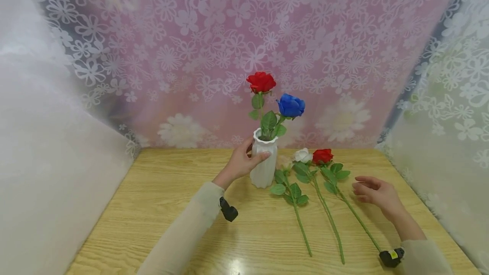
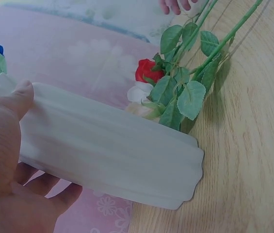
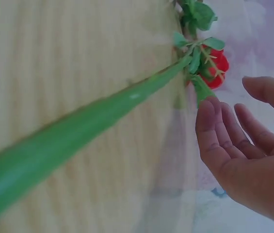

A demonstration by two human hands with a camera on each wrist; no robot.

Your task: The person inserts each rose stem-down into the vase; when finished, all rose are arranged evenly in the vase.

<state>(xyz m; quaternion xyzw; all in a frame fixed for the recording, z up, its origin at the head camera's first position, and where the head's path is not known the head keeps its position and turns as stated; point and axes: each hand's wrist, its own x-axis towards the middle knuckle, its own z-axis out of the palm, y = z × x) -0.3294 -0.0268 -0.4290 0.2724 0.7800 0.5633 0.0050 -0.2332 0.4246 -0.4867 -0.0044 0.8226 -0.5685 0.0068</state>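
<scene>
My left hand [image 1: 243, 160] grips a white fluted vase [image 1: 263, 169] near its neck, thumb across the front and fingers behind. Out of the vase rise a red rose [image 1: 261, 82] and a lower blue rose [image 1: 291, 105], both with green leaves. On the table to its right lie three more stems: a pale peach rose [image 1: 284, 163], a white rose [image 1: 303, 155] and a second red rose [image 1: 322, 156]. Beside the stem of that red rose hovers my right hand [image 1: 378, 194], fingers loosely bent and holding nothing. In the right wrist view its green stem [image 3: 83, 126] runs past the hand.
The wood-grain table [image 1: 164, 207] meets a pink flower-patterned backdrop [image 1: 214, 54] just behind the vase. Pale sheets hang at the left [image 1: 57, 130] and right sides. A small black camera [image 1: 228, 209] is strapped to the left wrist, another to the right.
</scene>
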